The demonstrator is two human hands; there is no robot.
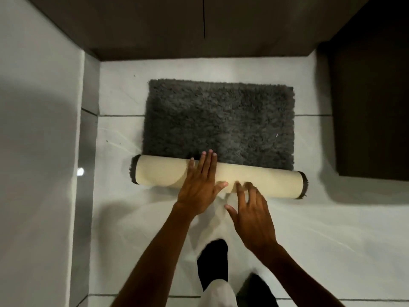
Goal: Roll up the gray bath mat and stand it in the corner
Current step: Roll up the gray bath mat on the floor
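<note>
The gray bath mat lies on the white tiled floor, its shaggy side up. Its near edge is rolled into a tube that shows the cream backing, with dark pile at both ends. My left hand lies flat on top of the roll near its middle, fingers spread and pointing away from me. My right hand is just beside it, fingers apart, fingertips touching the near side of the roll. Neither hand grips anything.
A dark cabinet front runs along the far side. A pale wall stands on the left and a dark opening on the right. My feet in black socks are on the floor below the roll.
</note>
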